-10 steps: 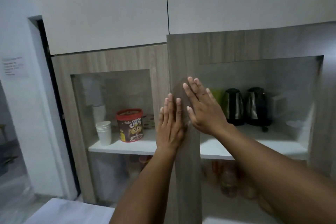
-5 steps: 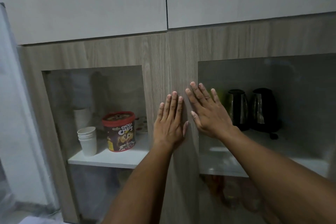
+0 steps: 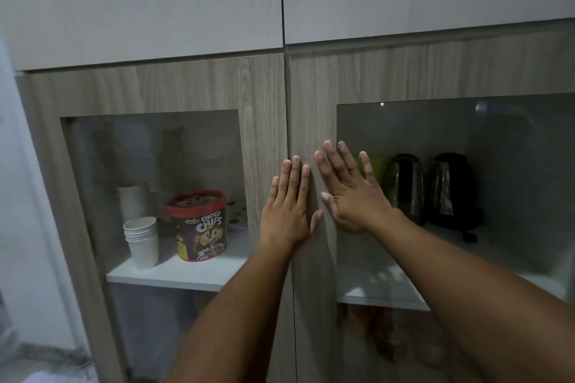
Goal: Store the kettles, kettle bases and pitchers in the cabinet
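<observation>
Two dark steel kettles stand side by side on the white shelf behind the glass of the right cabinet door, the left kettle [image 3: 406,188] beside the right kettle [image 3: 452,190]. A green pitcher [image 3: 378,165] shows partly behind my right hand. Both wood-framed doors, the left door [image 3: 264,109] and the right door [image 3: 311,102], sit flush and shut. My left hand [image 3: 287,208] lies flat across the seam between them. My right hand [image 3: 348,190] lies flat on the right door's frame, fingers spread. Neither hand holds anything.
Behind the left door's glass stand a stack of white paper cups [image 3: 141,241] and a brown Choco Chips tub [image 3: 199,225] on a white shelf [image 3: 174,274]. Plain white upper cabinet doors [image 3: 155,3] hang above. Blurred items sit on the lower shelf.
The right door has swung from ajar to flush with the left one under my flat hands. The view has moved closer to the cabinet.
</observation>
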A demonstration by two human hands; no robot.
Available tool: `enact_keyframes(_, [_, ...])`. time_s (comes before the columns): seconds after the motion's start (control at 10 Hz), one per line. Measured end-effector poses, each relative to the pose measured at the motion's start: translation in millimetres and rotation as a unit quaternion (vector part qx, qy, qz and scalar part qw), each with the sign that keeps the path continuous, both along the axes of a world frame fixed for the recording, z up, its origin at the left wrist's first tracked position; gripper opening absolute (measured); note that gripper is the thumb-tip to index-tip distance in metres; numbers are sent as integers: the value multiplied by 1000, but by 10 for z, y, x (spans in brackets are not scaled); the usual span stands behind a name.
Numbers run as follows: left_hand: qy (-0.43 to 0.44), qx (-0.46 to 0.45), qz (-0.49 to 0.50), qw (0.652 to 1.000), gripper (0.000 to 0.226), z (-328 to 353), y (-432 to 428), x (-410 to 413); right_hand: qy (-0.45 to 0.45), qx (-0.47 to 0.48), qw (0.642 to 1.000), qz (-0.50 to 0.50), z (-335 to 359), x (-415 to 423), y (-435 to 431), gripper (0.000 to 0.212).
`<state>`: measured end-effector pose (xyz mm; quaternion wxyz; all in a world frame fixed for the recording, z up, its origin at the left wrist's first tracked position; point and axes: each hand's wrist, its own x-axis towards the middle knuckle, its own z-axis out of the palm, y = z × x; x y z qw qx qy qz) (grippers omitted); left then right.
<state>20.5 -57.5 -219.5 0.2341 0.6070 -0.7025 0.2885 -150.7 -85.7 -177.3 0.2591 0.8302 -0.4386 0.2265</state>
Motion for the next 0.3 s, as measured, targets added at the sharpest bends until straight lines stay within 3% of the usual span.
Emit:
enact_keyframes(0.1, [9,32,-14,999,86,187,233,-22,13,31,999,2,154,-57,181,92])
enact_keyframes(0.2, [19,42,-44,998,74,354,523,-29,-32,36,999,22,294,-61,439,71])
enact_keyframes(0.3, [52,88,-40,994,61,659,691,-92,-128,176,975,34,611,-125,666,39])
